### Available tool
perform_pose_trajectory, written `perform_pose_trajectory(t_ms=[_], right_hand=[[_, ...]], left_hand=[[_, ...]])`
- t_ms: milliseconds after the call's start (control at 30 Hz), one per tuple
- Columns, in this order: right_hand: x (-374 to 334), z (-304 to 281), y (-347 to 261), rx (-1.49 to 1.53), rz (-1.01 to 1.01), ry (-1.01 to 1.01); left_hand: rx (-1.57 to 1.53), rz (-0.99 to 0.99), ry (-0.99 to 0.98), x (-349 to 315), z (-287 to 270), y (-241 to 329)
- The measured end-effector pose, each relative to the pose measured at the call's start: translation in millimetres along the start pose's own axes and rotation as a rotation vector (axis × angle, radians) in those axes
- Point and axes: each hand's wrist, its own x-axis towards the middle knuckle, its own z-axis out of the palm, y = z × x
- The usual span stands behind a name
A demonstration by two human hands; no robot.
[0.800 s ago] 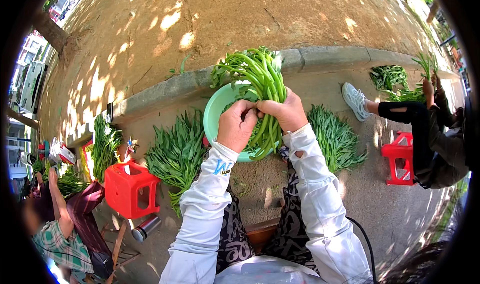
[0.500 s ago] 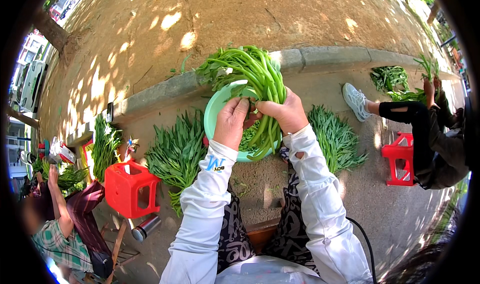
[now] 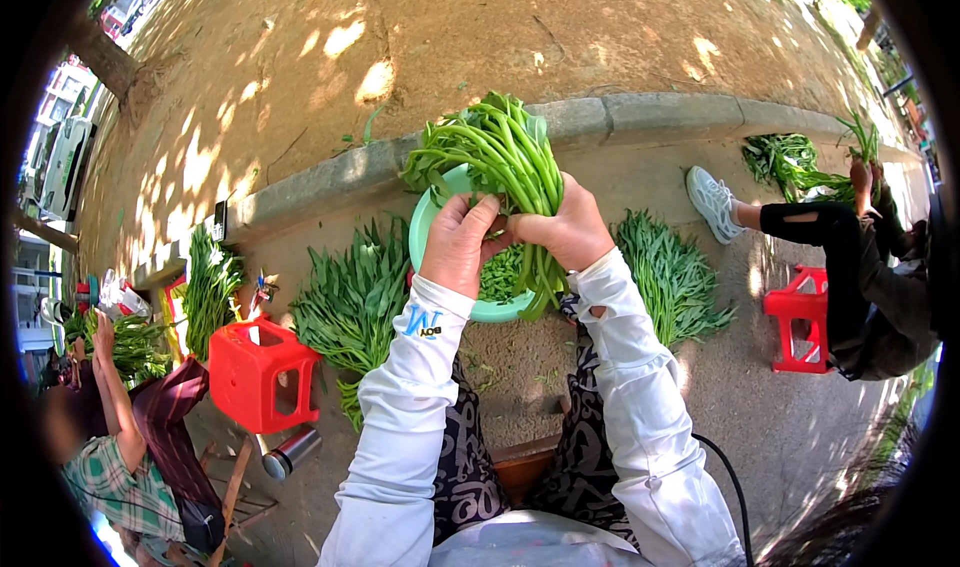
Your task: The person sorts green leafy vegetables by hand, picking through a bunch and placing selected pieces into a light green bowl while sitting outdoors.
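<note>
A thick bunch of long-stemmed leafy greens (image 3: pixel 520 157) is gripped in my right hand (image 3: pixel 570 225), its stems bending over toward the far left. My left hand (image 3: pixel 460 242) is beside it with thumb and finger pinched together at the stems; what lies in the pinch is too small to make out. Below both hands sits a mint-green basin (image 3: pixel 420 229) with short cut green pieces (image 3: pixel 503 272) inside. Part of the basin is hidden by my hands and the bunch.
Piles of greens lie left (image 3: pixel 350 292) and right (image 3: pixel 670 277) of the basin. A red stool (image 3: pixel 240 377) and steel flask (image 3: pixel 292 452) stand left; another red stool (image 3: pixel 797 317) is right. People sit on both sides, handling greens. A stone curb (image 3: pixel 670 117) runs beyond.
The bunch has shifted slightly left and its stems are drawn closer together in my right hand. My left hand has moved slightly, still close to the stems.
</note>
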Motion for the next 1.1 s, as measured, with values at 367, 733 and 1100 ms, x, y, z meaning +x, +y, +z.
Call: perform_pose_trajectory(t_ms=[367, 733, 1100], right_hand=[[3.9, -7.9, 7.5, -0.136, -0.068, 0.062], [3.0, -9.3, 8.9, -0.097, -0.097, 0.140], [-2.9, -4.6, -4.0, 0.106, 0.066, 0.067]], left_hand=[[0.086, 0.034, 0.077, 1.9, -13.7, 0.6], [0.337, 0.074, -0.060, -1.0, -0.5, -3.0], [0.364, -0.024, 0.077, 3.7, -7.4, -0.9]])
